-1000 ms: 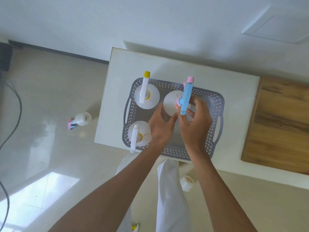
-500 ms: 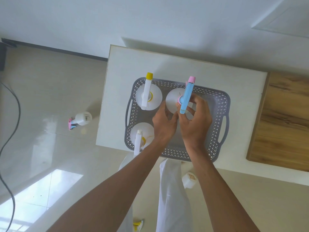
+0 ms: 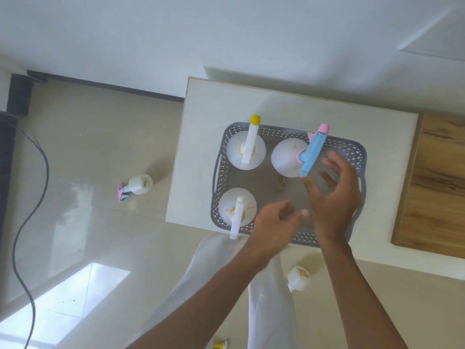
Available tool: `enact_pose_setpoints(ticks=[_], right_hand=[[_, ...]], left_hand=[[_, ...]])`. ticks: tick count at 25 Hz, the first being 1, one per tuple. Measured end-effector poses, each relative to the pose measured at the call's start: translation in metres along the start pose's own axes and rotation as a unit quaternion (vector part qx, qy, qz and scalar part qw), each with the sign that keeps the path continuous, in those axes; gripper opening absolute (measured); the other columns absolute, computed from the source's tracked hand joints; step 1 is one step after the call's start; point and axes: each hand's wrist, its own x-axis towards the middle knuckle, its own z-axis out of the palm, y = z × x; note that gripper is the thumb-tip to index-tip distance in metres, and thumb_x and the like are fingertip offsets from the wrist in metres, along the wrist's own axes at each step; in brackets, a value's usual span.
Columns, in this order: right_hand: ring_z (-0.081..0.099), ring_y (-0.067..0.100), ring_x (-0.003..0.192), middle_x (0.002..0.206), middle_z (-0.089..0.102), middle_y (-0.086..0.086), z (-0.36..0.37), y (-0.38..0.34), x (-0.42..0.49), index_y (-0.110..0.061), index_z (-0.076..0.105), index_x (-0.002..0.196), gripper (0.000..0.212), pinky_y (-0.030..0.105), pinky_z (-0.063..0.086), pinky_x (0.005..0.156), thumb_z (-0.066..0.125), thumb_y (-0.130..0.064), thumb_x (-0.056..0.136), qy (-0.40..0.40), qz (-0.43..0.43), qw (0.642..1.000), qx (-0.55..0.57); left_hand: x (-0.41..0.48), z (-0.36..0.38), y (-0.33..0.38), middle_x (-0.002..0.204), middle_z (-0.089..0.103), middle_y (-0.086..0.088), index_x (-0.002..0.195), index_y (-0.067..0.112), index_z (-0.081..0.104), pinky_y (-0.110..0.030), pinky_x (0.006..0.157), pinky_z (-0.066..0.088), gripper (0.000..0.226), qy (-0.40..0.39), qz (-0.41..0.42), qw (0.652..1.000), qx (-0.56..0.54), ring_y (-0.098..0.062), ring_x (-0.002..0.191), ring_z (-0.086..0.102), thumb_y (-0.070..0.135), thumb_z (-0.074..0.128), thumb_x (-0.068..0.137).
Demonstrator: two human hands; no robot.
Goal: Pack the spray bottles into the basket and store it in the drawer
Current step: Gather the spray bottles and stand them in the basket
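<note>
In the grey basket (image 3: 284,131), the blue-trigger spray bottle (image 3: 286,157) stands upright by the far wall, just beyond our right hand (image 3: 334,200), fingers spread wide. Our left hand (image 3: 274,222) hovers over the basket's near side, loosely curled, holding nothing.

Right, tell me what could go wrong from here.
1. The basket sits right at the near edge of the table; a careless pull could drag it off.
2. The blue-trigger bottle, yellow-tipped bottle and near-left bottle stand loose with open room beside them; they may topple when the basket is lifted.
3. A bottle on the floor lies by the person's feet, easy to step on or forget.
</note>
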Motion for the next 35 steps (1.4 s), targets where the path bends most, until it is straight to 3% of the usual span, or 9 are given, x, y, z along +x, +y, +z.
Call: enact_pose_setpoints(ticks=[5, 8, 11, 15, 22, 26, 29, 32, 35], right_hand=[[0.064, 0.012, 0.106, 0.12, 0.063, 0.021, -0.025, -0.027, -0.049, -0.002, 0.061, 0.124, 0.044, 0.048, 0.061, 0.091, 0.082, -0.012, 0.087, 0.063, 0.0, 0.996, 0.059], [0.066, 0.015, 0.101, 0.118, 0.065, 0.015, -0.019, -0.064, -0.085, -0.019, 0.064, 0.118, 0.028, 0.036, 0.061, 0.089, 0.075, -0.012, 0.093, 0.053, -0.038, 0.992, 0.108], [0.067, 0.025, 0.094, 0.114, 0.065, 0.004, 0.005, -0.103, -0.127, -0.012, 0.065, 0.116, 0.022, 0.032, 0.058, 0.084, 0.07, -0.008, 0.095, -0.002, -0.12, 0.983, 0.137], [0.068, 0.025, 0.093, 0.107, 0.067, -0.003, 0.055, -0.138, -0.184, -0.005, 0.066, 0.11, 0.016, 0.034, 0.059, 0.079, 0.068, -0.004, 0.094, -0.16, -0.207, 0.959, 0.108], [0.066, 0.019, 0.097, 0.11, 0.069, 0.003, 0.209, -0.155, -0.236, -0.007, 0.067, 0.114, 0.021, 0.029, 0.056, 0.085, 0.069, -0.007, 0.094, -0.434, -0.213, 0.871, -0.083], [0.065, 0.016, 0.101, 0.117, 0.069, 0.005, 0.326, -0.129, -0.252, -0.007, 0.065, 0.119, 0.024, 0.03, 0.057, 0.087, 0.066, -0.011, 0.095, -0.478, -0.122, 0.857, -0.148], [0.067, 0.015, 0.098, 0.117, 0.072, 0.005, 0.407, -0.092, -0.247, -0.008, 0.065, 0.119, 0.024, 0.02, 0.05, 0.088, 0.065, -0.013, 0.095, -0.489, -0.08, 0.85, -0.18], [0.067, 0.022, 0.111, 0.122, 0.071, 0.008, 0.493, -0.044, -0.233, -0.006, 0.063, 0.125, 0.031, 0.015, 0.042, 0.088, 0.063, -0.013, 0.095, -0.518, -0.097, 0.816, -0.238], [0.062, 0.026, 0.123, 0.132, 0.066, 0.012, 0.569, 0.007, -0.216, -0.004, 0.057, 0.134, 0.041, 0.027, 0.044, 0.102, 0.064, -0.013, 0.094, -0.555, -0.134, 0.766, -0.296]], left_hand=[[-0.1, -0.083, -0.001, 0.121, 0.073, -0.005, 0.123, 0.011, 0.066, -0.024, 0.094, 0.056, 0.033, -0.119, 0.036, 0.988, -0.09, -0.022, 0.109, 0.073, 0.027, 0.065, 0.095], [-0.134, -0.159, -0.017, 0.114, 0.076, -0.01, 0.119, 0.011, 0.067, -0.019, 0.079, 0.058, 0.029, 0.042, 0.076, 0.986, -0.14, -0.026, 0.097, 0.076, 0.025, 0.064, 0.093], [-0.145, -0.231, -0.061, 0.11, 0.075, -0.018, 0.117, 0.005, 0.066, -0.017, 0.076, 0.06, 0.023, 0.247, 0.069, 0.951, -0.173, -0.023, 0.092, 0.077, 0.015, 0.059, 0.097], [-0.146, -0.296, -0.127, 0.113, 0.071, -0.019, 0.12, 0.002, 0.063, -0.025, 0.09, 0.06, 0.024, 0.337, 0.052, 0.903, -0.26, -0.022, 0.094, 0.075, 0.014, 0.056, 0.101], [-0.096, -0.381, -0.204, 0.104, 0.066, -0.016, 0.122, -0.001, 0.06, -0.038, 0.096, 0.054, 0.024, 0.37, 0.0, 0.839, -0.399, -0.03, 0.093, 0.067, 0.008, 0.055, 0.1], [-0.03, -0.446, -0.237, 0.087, 0.063, -0.01, 0.105, 0.006, 0.059, -0.03, 0.082, 0.056, 0.008, 0.366, -0.057, 0.817, -0.442, -0.022, 0.076, 0.065, 0.007, 0.056, 0.098], [0.027, -0.488, -0.253, 0.087, 0.061, -0.009, 0.095, 0.011, 0.06, -0.036, 0.093, 0.057, 0.004, 0.371, -0.084, 0.823, -0.422, -0.024, 0.082, 0.063, 0.01, 0.057, 0.095], [0.098, -0.52, -0.279, 0.092, 0.06, -0.006, 0.082, 0.019, 0.056, -0.041, 0.098, 0.054, 0.015, 0.352, -0.104, 0.848, -0.383, -0.024, 0.088, 0.058, 0.016, 0.056, 0.096], [0.165, -0.536, -0.308, 0.092, 0.058, -0.003, 0.084, 0.017, 0.053, -0.042, 0.099, 0.052, 0.013, 0.341, -0.155, 0.843, -0.386, -0.022, 0.084, 0.057, 0.02, 0.056, 0.096]])
